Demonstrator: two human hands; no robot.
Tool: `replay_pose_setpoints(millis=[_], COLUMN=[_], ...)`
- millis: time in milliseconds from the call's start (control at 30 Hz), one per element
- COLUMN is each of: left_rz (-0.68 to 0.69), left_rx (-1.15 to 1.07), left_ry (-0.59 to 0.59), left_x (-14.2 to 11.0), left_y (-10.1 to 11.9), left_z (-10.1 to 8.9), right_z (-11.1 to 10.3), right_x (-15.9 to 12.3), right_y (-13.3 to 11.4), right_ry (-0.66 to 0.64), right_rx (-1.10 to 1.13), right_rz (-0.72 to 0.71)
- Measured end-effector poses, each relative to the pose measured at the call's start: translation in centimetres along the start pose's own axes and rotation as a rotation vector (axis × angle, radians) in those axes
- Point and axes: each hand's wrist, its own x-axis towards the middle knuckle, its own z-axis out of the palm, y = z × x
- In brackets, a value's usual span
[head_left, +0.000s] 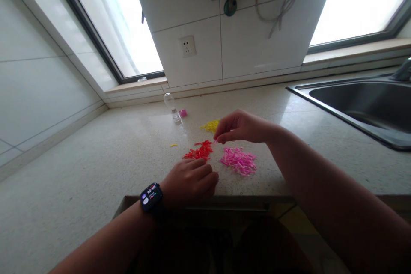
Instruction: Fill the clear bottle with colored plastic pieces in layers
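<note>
My right hand (228,127) pinches a thin pink strand at its fingertips, above the counter between three small piles. Just below it lies a pile of pink and white strands (239,161). To its left is a pile of red strands (199,151), and behind it a yellow pile (210,126), partly covered by the fingers. My left hand (192,178) rests curled at the counter's front edge, against the near side of the red pile. Its palm and fingertips are turned away, so I cannot see whether anything is inside.
A clear plastic bottle (170,103) lies on the speckled counter (96,162) near a pink cap (183,113). One yellow piece (173,145) sits apart, left of the piles. A steel sink (359,107) is set in at the right. The tiled wall has a socket (187,46).
</note>
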Motion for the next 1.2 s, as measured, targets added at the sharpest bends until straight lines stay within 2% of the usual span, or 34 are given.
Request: replay_pose_setpoints(millis=[167, 367, 500, 633, 700, 833, 900, 967, 1067, 1200], left_rz=[0.000, -0.008, -0.047, -0.177, -0.309, -0.675, -0.824, -0.918, -0.931, -0.848], left_rx=[0.004, -0.007, -0.074, -0.151, -0.162, -0.140, -0.165, -0.227, -0.278, -0.338], left_ry=[-0.008, 0.000, 0.022, 0.035, 0.053, 0.099, 0.050, -0.039, -0.157, -0.194], left_x=[0.1, 0.2, -0.1, -0.5, -0.9, -2.8, -4.3, -5.7, -7.2, -7.6], left_y=[0.1, 0.0, -0.2, -1.6, -3.0, -6.8, -8.8, -10.3, -11.6, -11.8], left_z=[-0.2, -0.2, -0.1, -0.6, -1.0, -1.0, -0.5, 0.1, 0.6, 0.3], right_z=[-1.6, -2.1, -2.6, -2.9, -2.9, -2.6, -2.4, -2.3, -2.3, -2.3], right_x=[-0.7, -0.7, -1.0, -1.1, -0.9, -0.5, -0.3, -0.2, 0.0, 0.1], right_y=[1.1, 3.0, 3.0, 3.3, 3.6, 4.3, 4.5, 4.8, 5.1, 5.0], right_ry=[-0.266, -0.382, -0.350, -0.280, -0.217, -0.092, -0.044, -0.010, 0.030, 0.073], right_rx=[-0.173, -0.220, -0.216, -0.157, -0.142, -0.126, -0.122, -0.125, -0.149, -0.180], right_rz=[0.258, 0.338, 0.313, 0.292, 0.296, 0.278, 0.265, 0.260, 0.261, 0.250])
